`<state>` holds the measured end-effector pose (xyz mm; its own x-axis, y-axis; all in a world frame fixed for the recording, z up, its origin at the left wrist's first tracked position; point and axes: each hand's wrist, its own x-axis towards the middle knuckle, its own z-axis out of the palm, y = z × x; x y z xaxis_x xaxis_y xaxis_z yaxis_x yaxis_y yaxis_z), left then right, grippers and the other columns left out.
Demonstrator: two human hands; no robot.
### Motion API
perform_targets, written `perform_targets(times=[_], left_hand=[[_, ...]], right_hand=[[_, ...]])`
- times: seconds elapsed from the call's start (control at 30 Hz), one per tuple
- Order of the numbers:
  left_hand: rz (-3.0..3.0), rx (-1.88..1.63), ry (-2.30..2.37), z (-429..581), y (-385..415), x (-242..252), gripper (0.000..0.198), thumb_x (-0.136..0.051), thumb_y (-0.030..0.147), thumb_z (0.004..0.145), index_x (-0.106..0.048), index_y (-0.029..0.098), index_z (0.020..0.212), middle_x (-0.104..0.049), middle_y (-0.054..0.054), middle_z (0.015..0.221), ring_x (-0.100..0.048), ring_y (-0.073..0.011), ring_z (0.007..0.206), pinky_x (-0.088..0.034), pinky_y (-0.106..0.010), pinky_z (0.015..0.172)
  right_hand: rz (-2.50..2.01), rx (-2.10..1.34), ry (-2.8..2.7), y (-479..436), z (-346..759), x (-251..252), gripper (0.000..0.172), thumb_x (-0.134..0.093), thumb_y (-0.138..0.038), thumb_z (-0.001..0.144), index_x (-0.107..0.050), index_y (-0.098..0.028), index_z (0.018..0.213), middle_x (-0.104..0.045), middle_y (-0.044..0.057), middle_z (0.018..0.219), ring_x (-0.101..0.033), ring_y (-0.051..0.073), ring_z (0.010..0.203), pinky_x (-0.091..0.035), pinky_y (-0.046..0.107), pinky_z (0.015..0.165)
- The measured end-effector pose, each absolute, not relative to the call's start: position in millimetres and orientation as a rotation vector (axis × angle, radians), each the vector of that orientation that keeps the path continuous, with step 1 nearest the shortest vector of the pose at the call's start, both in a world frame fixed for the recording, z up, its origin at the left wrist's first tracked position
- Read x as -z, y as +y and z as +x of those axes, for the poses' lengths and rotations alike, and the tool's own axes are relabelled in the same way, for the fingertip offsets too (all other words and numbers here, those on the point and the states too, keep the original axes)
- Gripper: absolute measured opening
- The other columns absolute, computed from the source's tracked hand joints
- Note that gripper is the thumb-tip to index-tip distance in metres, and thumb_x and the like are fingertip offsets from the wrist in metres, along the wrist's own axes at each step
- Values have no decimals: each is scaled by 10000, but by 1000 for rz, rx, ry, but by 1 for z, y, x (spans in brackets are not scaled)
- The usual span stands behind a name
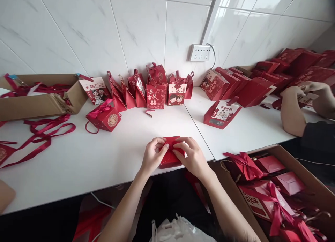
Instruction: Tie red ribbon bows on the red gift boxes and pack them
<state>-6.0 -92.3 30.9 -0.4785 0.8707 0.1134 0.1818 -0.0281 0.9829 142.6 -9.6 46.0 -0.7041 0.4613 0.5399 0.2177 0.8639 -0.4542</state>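
A small red gift box (170,161) lies at the table's front edge, right before me. My left hand (154,154) grips its left side, with thumb and fingertips on the top panel. From the other side my right hand (194,154) presses thumb and fingers onto the same panel, close to the left thumb. The fingers partly cover the top, so I cannot make out how its flaps lie. Beyond the hands, a finished-looking red box with a ribbon bow (104,118) sits to the left. A printed red box (222,113) leans over at the right.
Several printed red boxes (156,97) stand along the tiled wall. An open carton (34,107) of ribbon is at left, beside loose ribbon (39,133). Another carton (311,161) with boxes stands lower right. A co-worker's hands (295,99) work at far right, near piled boxes (300,62).
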Motion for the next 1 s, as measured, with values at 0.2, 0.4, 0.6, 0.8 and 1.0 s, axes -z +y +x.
perform_targets(times=[0.2, 0.4, 0.6, 0.8, 1.0], left_hand=[[1213, -1515, 1804, -6, -92, -32, 174, -571, 358, 809, -543, 206, 729, -694, -53, 835, -655, -203, 859, -483, -340, 804], [1370, -1543, 1979, -9, -99, -34, 118, -551, 294, 842, -578, 218, 755, -704, -30, 856, -641, -213, 965, -436, -371, 899], [1604, -1505, 2264, -4, -111, -40, 131, -545, 246, 864, -540, 213, 737, -647, 32, 716, -618, -141, 688, -399, -310, 728], [1695, -1516, 2344, 9, -117, -32, 109, -546, 191, 864, -513, 210, 761, -674, 41, 744, -639, -125, 667, -388, -309, 727], [1643, -1584, 2249, 12, -118, -25, 124, -550, 166, 840, -476, 208, 749, -692, -9, 892, -664, -168, 888, -446, -326, 816]], right_hand=[[-386, -339, -2382, -1, 139, -44, 130, -532, -174, 923, -645, -211, 873, -645, 73, 924, -574, 197, 804, -489, 353, 735], [-315, -304, -2410, 6, 147, -51, 159, -487, -150, 943, -632, -197, 896, -626, 68, 878, -560, 179, 762, -482, 326, 700], [-252, -172, -2423, 15, 162, -44, 207, -460, -32, 910, -603, -175, 949, -622, 91, 926, -552, 186, 778, -466, 326, 677], [-305, -189, -2423, 13, 166, -41, 186, -477, -67, 910, -599, -186, 985, -637, 85, 922, -570, 187, 778, -460, 327, 702], [-908, -735, -2279, -14, 159, -54, 361, -395, -367, 960, -435, -212, 637, -465, -18, 552, -419, 122, 484, -350, 251, 489]])
